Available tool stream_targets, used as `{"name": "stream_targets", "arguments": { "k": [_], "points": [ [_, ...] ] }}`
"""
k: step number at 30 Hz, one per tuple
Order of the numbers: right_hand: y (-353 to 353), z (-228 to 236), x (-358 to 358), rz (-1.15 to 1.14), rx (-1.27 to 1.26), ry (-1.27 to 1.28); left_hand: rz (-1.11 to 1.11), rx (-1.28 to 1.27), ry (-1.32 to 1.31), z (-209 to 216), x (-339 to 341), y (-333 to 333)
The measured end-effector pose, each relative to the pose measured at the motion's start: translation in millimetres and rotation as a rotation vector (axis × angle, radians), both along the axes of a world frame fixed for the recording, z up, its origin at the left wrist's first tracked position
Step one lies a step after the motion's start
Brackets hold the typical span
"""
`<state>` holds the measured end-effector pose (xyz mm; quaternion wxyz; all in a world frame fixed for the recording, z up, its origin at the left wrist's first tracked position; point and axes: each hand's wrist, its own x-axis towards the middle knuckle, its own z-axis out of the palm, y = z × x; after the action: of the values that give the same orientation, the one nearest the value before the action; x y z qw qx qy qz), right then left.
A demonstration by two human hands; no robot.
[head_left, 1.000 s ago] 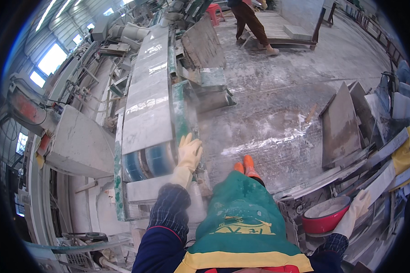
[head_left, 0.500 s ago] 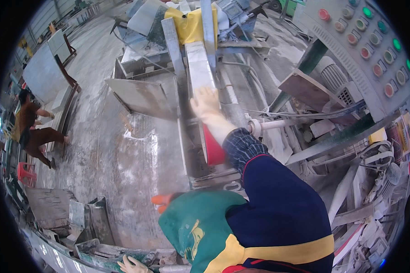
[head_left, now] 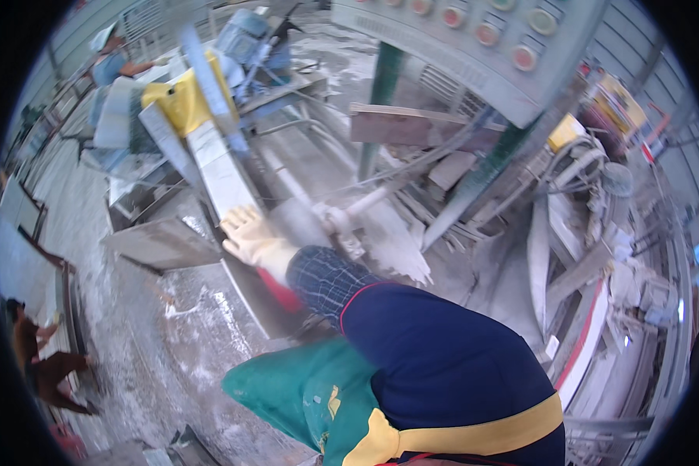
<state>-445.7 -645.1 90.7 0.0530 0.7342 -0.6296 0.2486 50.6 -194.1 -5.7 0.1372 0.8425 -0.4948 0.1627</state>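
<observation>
My right hand (head_left: 252,237), in a pale cream glove, lies on the near end of a long white strip (head_left: 221,175), its fingers stretched out and slightly apart. The strip looks like stone and runs away from me beneath a yellow flap (head_left: 182,105) between two upright metal bars. Under my wrist a red belt (head_left: 281,291) shows, partly covered by the sleeve. My left hand is out of view.
A control panel (head_left: 474,54) with round buttons stands ahead on green legs. A tilted board (head_left: 167,241) leans left of the strip. Stone offcuts and pipes clutter the right side. One person (head_left: 54,361) is at the far left, another (head_left: 113,66) behind the machine.
My view has swung right, shifting the machine and my right hand leftward in the picture. The right hand stays on the white strip. The left glove has gone out of view.
</observation>
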Motion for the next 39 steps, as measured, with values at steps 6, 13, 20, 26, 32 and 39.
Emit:
{"name": "stream_targets", "arguments": {
  "k": [6,13,20,26,32,39],
  "points": [
    [34.7,-6.4,5.5,0.011,-0.125,-0.034,-0.198,0.005,0.022,1.6,-14.9,-65.5],
    [46.3,1.4,12.1,0.002,-0.107,-0.033,-0.291,0.018,0.035,-2.3,-13.8,-98.6],
    [54.6,2.3,10.9,0.037,-0.045,-0.047,-0.294,0.049,0.057,-3.7,-3.3,-105.3],
    [64.7,9.1,9.6,0.066,0.001,-0.004,-0.283,0.087,0.099,-8.0,5.0,-114.1],
    [65.7,7.7,10.8,0.079,-0.095,0.013,-0.299,0.128,0.144,-11.9,21.6,-138.4],
    [71.4,11.4,15.6,0.033,-0.026,0.067,-0.313,0.16,0.175,-4.3,38.1,-159.4]
  ]
}}
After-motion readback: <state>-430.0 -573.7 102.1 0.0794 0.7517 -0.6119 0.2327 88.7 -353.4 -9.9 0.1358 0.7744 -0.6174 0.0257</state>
